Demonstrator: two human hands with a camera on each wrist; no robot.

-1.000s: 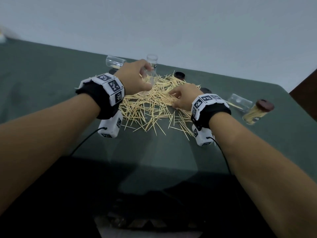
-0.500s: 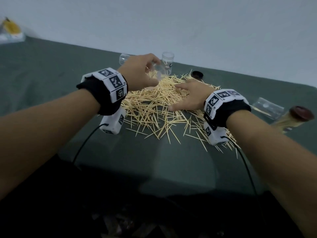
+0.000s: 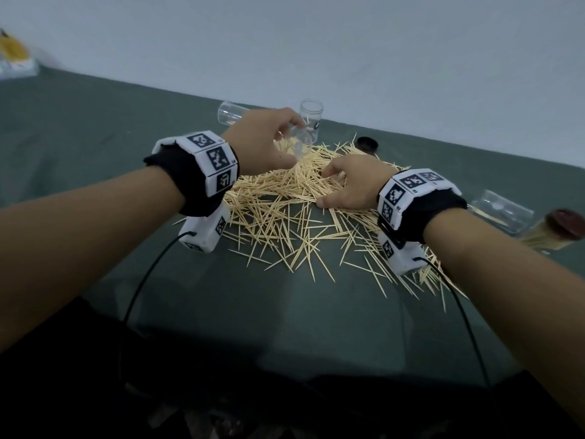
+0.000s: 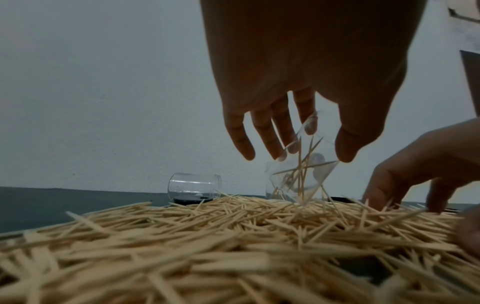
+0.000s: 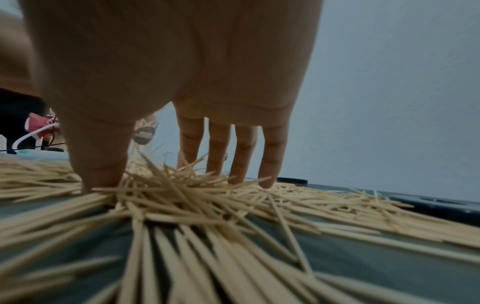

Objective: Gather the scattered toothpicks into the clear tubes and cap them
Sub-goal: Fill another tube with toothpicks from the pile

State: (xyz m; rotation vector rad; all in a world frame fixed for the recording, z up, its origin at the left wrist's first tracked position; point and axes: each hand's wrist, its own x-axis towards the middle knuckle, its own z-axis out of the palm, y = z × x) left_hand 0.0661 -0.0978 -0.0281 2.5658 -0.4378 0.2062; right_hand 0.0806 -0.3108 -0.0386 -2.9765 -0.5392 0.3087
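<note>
A pale wall stands behind a dark green desk (image 3: 95, 128). We see a wide heap of toothpicks (image 3: 285, 210) spread across the middle of the desk, with both forearms reaching over it.

Our left hand (image 3: 262, 141) hangs above the far left part of the heap and grips a clear tube (image 4: 303, 170) between fingers and thumb. The tube is tilted, with a few toothpicks inside, and its lower end touches the heap. Our right hand (image 3: 351, 182) is just beside it, to the right, resting on the heap with fingers bent down into the toothpicks; from the right wrist view the thumb and fingertips press into a gathered clump, but we cannot tell whether any are pinched.

Beyond the left hand, an empty tube (image 3: 229, 112) lies on its side and another tube (image 3: 311, 117) stands upright. A dark cap (image 3: 367, 143) lies at the heap's far edge. Well to the right lie one more clear tube (image 3: 503, 210) and a capped tube (image 3: 554, 232) full of toothpicks.
</note>
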